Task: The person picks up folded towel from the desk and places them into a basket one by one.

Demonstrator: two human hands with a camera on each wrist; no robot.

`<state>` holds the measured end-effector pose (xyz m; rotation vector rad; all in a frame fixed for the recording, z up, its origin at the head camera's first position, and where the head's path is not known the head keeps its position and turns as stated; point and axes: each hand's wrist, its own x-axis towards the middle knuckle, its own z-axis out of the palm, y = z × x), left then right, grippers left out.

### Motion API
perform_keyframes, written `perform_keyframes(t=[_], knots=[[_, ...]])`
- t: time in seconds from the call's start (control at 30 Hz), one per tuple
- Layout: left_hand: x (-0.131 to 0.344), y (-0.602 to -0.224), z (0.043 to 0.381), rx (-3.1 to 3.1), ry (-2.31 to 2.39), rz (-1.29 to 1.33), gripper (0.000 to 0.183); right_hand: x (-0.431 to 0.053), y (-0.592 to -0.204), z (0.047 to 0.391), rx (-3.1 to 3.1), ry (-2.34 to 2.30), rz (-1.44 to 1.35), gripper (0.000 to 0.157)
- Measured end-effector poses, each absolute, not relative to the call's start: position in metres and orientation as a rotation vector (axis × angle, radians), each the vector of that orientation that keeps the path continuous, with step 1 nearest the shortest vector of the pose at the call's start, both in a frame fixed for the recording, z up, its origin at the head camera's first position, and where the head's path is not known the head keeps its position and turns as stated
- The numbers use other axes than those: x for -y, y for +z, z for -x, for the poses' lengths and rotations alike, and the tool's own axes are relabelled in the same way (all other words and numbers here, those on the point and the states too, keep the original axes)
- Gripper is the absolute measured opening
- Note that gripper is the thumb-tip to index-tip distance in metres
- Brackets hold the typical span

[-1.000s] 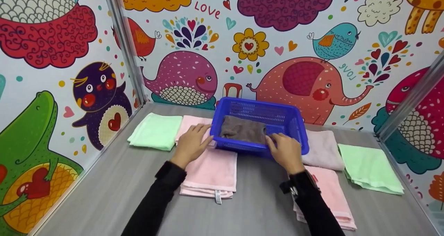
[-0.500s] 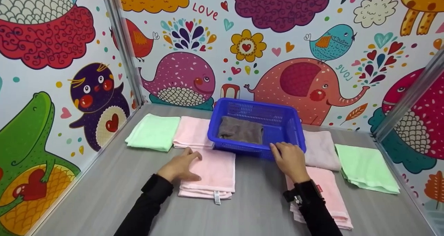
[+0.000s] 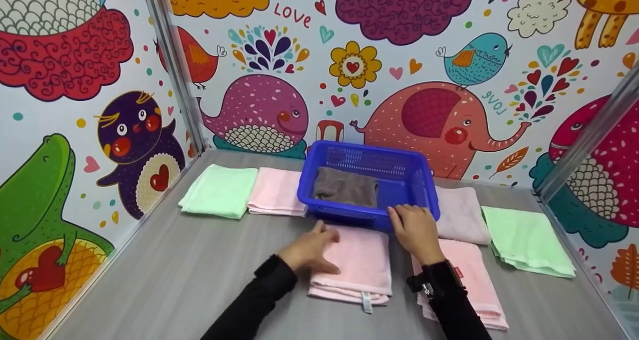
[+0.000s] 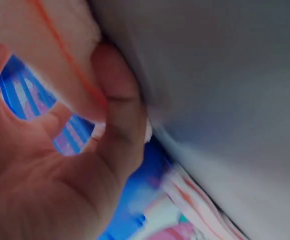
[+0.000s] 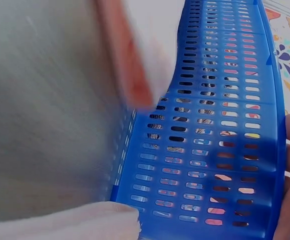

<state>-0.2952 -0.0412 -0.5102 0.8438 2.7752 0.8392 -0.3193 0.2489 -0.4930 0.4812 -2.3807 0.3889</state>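
Observation:
A folded pink towel [image 3: 357, 260] with a white tag lies on the table just in front of the blue plastic basket [image 3: 349, 211]. My left hand [image 3: 310, 250] grips the towel's left edge, and the left wrist view shows a digit [image 4: 119, 110] curled against that edge. My right hand [image 3: 417, 230] holds the basket's front rim near its right corner, fingers over the top. A folded grey-brown towel [image 3: 345, 187] lies in the left part of the basket. The slotted basket wall [image 5: 200, 125] fills much of the right wrist view.
Left of the basket lie a green towel [image 3: 219, 191] and another pink towel [image 3: 277, 191]. On the right are a pale pink towel [image 3: 462, 215], a pink towel with a red label [image 3: 479, 285] and a green towel [image 3: 529, 242]. Cartoon-printed panels [image 3: 269, 105] enclose the table.
My left hand let go of the basket's left side, came down to the pink towel and slid it right along the table. My right hand stayed at the basket rim.

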Motion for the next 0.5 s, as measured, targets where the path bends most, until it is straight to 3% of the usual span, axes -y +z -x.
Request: perform_keyframes(t=[0.17, 0.37, 0.43, 0.5], knots=[[0.029, -0.511, 0.285, -2.838, 0.929, -0.799, 0.070, -0.250, -0.493, 0.314, 2.247, 0.532, -0.537, 0.010], [0.035, -0.513, 0.276, -2.843, 0.958, -0.732, 0.070, -0.246, -0.498, 0.288, 2.263, 0.583, -0.557, 0.010], [0.037, -0.512, 0.276, -2.833, 0.946, -0.755, 0.070, -0.242, -0.500, 0.278, 2.462, 0.594, -0.526, 0.019], [0.037, -0.512, 0.278, -2.821, 0.940, -0.772, 0.070, -0.237, -0.502, 0.269, 2.708, 0.662, -0.476, 0.047]])
